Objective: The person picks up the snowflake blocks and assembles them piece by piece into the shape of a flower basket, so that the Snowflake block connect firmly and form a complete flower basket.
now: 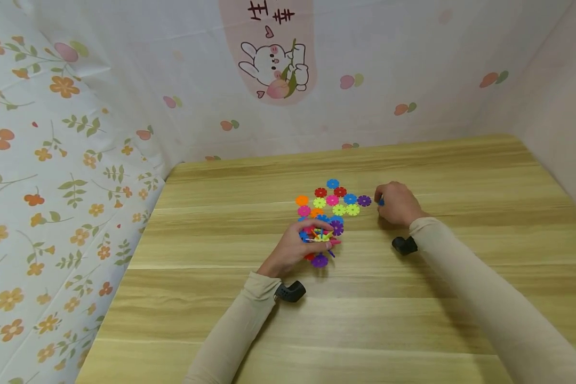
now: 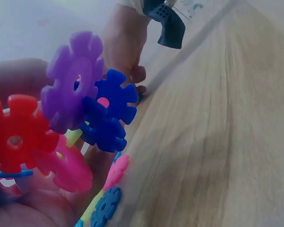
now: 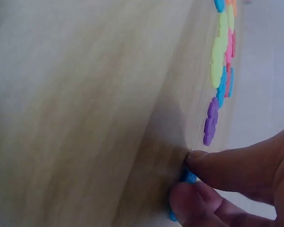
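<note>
A pale cloth backdrop (image 1: pixel 393 32) fills the far side, printed with small fruit and a cartoon rabbit that lies sideways; on the left hangs a white cloth patterned with orange flowers (image 1: pixel 63 87) and green leaves. Below spreads a wide wooden table (image 1: pixel 389 330) with light and dark grain. Two arms in cream sleeves (image 1: pixel 489 298) reach in from the near edge. The hands are apart: the left hand (image 1: pixel 293 246), around the middle of the table, curls its fingers and thumb round a joined cluster, while the right hand (image 1: pixel 397 204), farther right, pinches a small piece between thumb and fingers. Between and beyond them, flat notched discs (image 1: pixel 333 200) lie close together on the wood, in blue, red, orange, pink, lime yellow and purple. The cluster (image 1: pixel 322 239) in the left hand is built of similar discs slotted at angles, purple, blue, red, pink and yellow among them, and covers part of the near end of the spread. A black wrist piece (image 1: pixel 290 291) sits by each cuff. A purple disc (image 1: pixel 367 201) ends the spread on the right. Just beside it, the right hand's blue disc (image 3: pixel 189 177) is mostly hidden by the fingers.
</note>
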`<state>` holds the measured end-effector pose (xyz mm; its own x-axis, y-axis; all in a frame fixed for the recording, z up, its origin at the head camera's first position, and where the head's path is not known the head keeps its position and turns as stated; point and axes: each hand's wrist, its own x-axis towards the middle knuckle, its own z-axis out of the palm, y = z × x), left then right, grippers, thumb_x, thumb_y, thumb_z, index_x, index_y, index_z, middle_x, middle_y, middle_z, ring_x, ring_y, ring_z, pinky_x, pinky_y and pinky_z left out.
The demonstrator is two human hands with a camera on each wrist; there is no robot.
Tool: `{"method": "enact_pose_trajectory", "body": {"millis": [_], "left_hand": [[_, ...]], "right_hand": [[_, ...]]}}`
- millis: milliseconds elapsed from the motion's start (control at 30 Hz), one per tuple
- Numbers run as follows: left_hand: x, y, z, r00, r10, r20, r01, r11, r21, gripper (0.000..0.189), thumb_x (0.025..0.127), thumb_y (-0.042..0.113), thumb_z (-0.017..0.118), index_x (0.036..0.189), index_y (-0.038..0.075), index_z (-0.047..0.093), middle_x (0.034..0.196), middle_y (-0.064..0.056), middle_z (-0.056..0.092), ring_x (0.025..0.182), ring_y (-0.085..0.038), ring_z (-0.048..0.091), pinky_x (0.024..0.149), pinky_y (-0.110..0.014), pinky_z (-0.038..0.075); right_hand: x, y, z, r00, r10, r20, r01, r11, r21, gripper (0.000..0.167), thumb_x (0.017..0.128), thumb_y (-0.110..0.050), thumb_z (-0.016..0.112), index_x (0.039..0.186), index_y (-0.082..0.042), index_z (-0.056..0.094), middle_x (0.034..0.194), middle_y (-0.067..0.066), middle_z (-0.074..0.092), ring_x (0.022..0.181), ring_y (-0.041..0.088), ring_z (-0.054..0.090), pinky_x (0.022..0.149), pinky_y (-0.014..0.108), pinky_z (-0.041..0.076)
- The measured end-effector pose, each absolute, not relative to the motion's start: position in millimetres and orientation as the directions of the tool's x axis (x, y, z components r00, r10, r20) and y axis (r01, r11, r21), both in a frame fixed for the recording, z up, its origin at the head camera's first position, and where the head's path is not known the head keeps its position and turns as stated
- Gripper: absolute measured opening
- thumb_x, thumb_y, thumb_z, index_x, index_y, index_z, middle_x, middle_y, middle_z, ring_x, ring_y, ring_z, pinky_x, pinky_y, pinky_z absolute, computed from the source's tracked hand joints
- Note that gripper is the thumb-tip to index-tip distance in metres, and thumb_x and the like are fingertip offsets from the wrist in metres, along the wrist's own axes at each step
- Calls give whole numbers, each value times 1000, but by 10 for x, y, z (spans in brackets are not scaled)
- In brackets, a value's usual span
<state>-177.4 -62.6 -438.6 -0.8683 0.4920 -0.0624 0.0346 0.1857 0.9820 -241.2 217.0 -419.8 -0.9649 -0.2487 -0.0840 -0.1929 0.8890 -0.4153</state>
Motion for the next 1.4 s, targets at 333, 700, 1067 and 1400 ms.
{"method": "enact_pose_trajectory", "body": {"millis": [333,700,1067,1400], "left_hand": [[-1793,-623,-4399,-874,484,-49,43,177,983,26,94,15,67,119,9,68,129,-5,61,125,-22,50,93,-31,50],[-1777,-577,-4367,-883,466,-56,9,137,991,24,96,11,64,120,5,67,131,-8,59,124,-22,52,93,-32,52],[-1806,-534,-4375,-912,399,-95,-88,36,995,24,98,8,60,120,2,65,131,-9,55,125,-24,50,97,-32,50],[-1830,-509,-4378,-925,356,-131,-154,-36,987,25,100,4,52,122,2,64,136,-6,49,123,-24,50,102,-36,47]], "right_hand": [[-2389,2301,-4128,-975,-195,-104,-137,903,-407,31,84,-8,67,112,7,64,107,28,57,91,37,54,76,51,52],[-2368,2347,-4146,-961,-254,-112,-173,862,-477,18,84,-1,65,99,5,57,92,21,62,82,33,53,76,47,47],[-2118,2252,-4175,-945,-312,-100,-140,661,-737,13,92,0,64,103,3,60,84,13,63,59,21,65,55,29,53],[-1877,1932,-4084,-937,-351,9,-179,457,-871,14,93,-2,65,106,1,61,78,20,64,55,30,59,49,31,50]]}}
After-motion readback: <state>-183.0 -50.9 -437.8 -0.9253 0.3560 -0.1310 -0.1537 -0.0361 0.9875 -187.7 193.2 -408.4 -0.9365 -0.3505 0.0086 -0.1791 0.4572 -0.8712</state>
